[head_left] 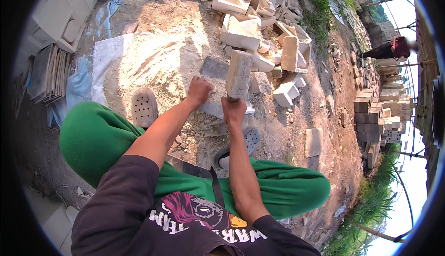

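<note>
My right hand [234,110] is wrapped round the handle of a mallet, close under its long, pale, dust-covered block head [239,73]. The head stands raised over a flat grey slab [214,67] on the ground. At the slab's left edge my left hand [200,90] is closed with its fingers curled down; what it grips, if anything, is hidden. Pale crumbled rubble [171,66] is spread on a white sheet [103,61] around the slab. The mallet head covers part of the slab's right side.
A heap of broken pale moulded blocks [266,33] lies beyond my right hand. White blocks [60,10] and leaning thin boards [48,75] stand at the left. Stacked grey blocks [368,112] and a standing person [398,47] are at the far right. My clogs [144,107] flank the rubble.
</note>
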The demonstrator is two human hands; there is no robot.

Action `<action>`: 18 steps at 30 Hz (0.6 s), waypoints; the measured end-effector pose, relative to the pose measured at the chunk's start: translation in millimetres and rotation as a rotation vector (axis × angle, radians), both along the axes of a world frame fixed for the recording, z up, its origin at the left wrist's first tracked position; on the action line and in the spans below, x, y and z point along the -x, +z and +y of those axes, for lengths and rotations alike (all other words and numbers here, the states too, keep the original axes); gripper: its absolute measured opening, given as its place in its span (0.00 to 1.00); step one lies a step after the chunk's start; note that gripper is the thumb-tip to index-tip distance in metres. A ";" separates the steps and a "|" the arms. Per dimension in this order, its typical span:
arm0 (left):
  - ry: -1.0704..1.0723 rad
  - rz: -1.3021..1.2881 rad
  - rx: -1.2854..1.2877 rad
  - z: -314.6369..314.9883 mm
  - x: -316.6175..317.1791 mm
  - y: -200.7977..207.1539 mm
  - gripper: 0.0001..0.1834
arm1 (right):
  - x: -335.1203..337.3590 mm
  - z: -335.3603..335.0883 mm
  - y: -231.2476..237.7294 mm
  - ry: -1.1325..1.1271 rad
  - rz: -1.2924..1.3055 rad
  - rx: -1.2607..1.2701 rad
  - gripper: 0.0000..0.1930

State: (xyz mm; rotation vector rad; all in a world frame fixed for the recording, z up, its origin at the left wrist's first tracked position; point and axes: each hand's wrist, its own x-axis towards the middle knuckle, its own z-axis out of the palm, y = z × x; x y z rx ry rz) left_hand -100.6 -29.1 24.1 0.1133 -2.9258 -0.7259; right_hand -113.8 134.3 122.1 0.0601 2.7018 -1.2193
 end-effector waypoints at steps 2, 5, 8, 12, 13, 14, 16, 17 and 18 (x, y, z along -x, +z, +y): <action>0.005 -0.001 -0.016 2.9 1.1 2.0 0.05 | -2.5 -1.9 -8.2 0.005 0.046 0.043 0.17; 0.017 -0.006 -0.048 0.7 5.0 -2.9 0.05 | -8.8 12.2 -63.7 0.074 0.140 -0.067 0.17; 0.018 -0.019 -0.077 -1.2 2.1 -6.7 0.04 | -13.1 18.6 -78.6 0.086 -0.116 -0.170 0.18; 0.029 0.011 -0.004 -0.8 2.5 -8.7 0.04 | 5.0 17.2 -58.0 0.011 -0.069 -0.083 0.16; 0.029 0.006 -0.010 1.2 2.2 -9.0 0.04 | 7.5 15.0 -50.5 -0.028 0.034 0.019 0.14; 0.026 -0.001 -0.020 1.5 1.3 -6.9 0.04 | 7.8 10.7 -37.5 -0.026 0.028 0.015 0.14; 0.026 -0.008 -0.030 0.1 -1.6 -4.8 0.04 | 8.3 1.1 -15.2 0.003 0.132 0.118 0.13; 0.027 -0.025 -0.033 1.0 -0.7 -2.2 0.04 | 8.6 0.4 -15.1 0.027 0.146 0.091 0.13; 0.024 -0.037 -0.037 2.6 2.5 0.5 0.04 | 8.6 5.0 -30.6 0.021 0.155 0.089 0.13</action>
